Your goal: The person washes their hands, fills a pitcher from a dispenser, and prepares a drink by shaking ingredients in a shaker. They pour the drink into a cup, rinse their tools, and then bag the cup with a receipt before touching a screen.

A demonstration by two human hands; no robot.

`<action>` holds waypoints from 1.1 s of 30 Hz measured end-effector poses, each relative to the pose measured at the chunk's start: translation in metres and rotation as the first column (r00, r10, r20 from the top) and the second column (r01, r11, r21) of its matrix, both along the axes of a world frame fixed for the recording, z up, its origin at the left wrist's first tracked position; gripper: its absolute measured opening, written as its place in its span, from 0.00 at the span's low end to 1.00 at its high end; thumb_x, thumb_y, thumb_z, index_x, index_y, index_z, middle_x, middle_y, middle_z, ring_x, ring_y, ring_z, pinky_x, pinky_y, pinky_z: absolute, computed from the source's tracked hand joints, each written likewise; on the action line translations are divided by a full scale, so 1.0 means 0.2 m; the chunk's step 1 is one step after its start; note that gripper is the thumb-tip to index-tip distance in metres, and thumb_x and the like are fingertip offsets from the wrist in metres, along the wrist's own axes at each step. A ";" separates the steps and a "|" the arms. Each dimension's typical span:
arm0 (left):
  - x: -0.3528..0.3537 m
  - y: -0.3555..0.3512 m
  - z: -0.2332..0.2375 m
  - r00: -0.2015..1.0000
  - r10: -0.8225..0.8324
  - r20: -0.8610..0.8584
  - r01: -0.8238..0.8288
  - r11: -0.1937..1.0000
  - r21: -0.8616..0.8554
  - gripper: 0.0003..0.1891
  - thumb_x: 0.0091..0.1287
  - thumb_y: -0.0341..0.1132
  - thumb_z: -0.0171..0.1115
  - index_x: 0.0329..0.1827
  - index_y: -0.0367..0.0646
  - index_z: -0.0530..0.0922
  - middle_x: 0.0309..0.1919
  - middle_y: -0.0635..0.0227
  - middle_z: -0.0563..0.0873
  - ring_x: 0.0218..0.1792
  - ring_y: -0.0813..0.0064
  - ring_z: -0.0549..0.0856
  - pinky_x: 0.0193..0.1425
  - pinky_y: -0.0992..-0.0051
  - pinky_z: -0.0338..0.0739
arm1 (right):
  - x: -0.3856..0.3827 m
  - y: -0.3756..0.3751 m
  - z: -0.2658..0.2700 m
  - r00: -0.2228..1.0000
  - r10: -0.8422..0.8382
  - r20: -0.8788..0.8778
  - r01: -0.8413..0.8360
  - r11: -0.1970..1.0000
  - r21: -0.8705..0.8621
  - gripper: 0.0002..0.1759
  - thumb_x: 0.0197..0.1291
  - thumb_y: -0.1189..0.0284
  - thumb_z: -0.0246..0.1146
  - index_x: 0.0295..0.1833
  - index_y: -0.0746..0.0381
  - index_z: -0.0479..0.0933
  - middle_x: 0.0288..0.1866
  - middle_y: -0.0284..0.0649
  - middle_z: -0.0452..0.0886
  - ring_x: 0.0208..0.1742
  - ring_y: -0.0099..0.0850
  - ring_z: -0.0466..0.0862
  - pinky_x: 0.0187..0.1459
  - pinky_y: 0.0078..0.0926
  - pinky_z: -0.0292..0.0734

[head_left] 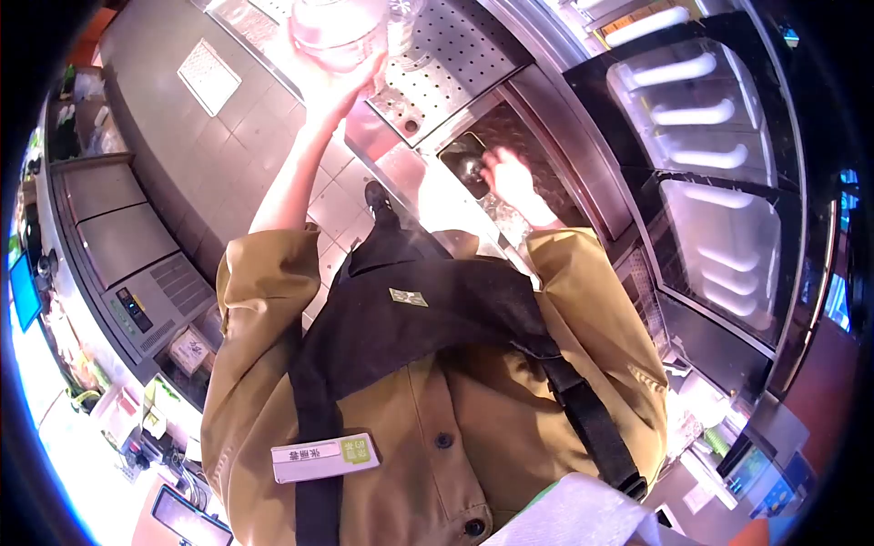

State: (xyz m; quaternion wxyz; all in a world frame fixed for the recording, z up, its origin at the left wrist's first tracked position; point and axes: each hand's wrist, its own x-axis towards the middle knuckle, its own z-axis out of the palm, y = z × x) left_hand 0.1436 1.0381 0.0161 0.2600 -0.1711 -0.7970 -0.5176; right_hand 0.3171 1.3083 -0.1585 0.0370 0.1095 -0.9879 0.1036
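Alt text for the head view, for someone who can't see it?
A person's left hand holds a clear container near a perforated metal tray; the right hand is beside a shiny metal object in a counter recess.

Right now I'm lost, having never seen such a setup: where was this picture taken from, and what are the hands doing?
There's no robot, just a person working bare-handed. The camera is worn on the head, looking forward and down over a dark apron. The left hand holds a clear container, partly washed out by glare. The right hand is by a shiny metal object in a sunken compartment; I can't tell whether it grips it. Beyond is a metal panel full of holes.
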 end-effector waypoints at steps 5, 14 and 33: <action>0.01 0.01 0.04 0.998 -0.035 -0.049 0.035 0.999 0.005 0.61 0.34 0.43 0.77 0.65 0.35 0.40 0.59 0.50 0.53 0.63 0.59 0.56 0.66 0.62 0.52 | 0.06 0.24 0.12 0.785 -0.604 -0.137 0.620 0.767 0.168 0.14 0.46 0.66 0.58 0.39 0.60 0.72 0.39 0.42 0.73 0.41 0.41 0.74 0.42 0.42 0.67; -0.07 -0.05 -0.07 0.989 0.143 -0.038 -0.134 0.975 0.179 0.60 0.34 0.44 0.76 0.66 0.37 0.43 0.59 0.49 0.58 0.61 0.57 0.61 0.63 0.60 0.60 | 0.10 0.10 0.24 0.812 -0.405 0.419 0.415 0.907 0.073 0.20 0.48 0.65 0.57 0.44 0.67 0.73 0.41 0.53 0.77 0.40 0.45 0.78 0.43 0.40 0.70; -1.24 -0.56 -0.15 0.338 -0.828 0.448 0.179 0.524 0.833 0.50 0.37 0.39 0.72 0.64 0.41 0.51 0.57 0.51 0.65 0.58 0.59 0.68 0.60 0.66 0.67 | -2.44 -0.90 1.48 0.884 -0.342 -0.319 0.343 0.938 -0.056 0.38 0.47 0.49 0.62 0.56 0.66 0.67 0.55 0.53 0.71 0.55 0.42 0.73 0.53 0.35 0.68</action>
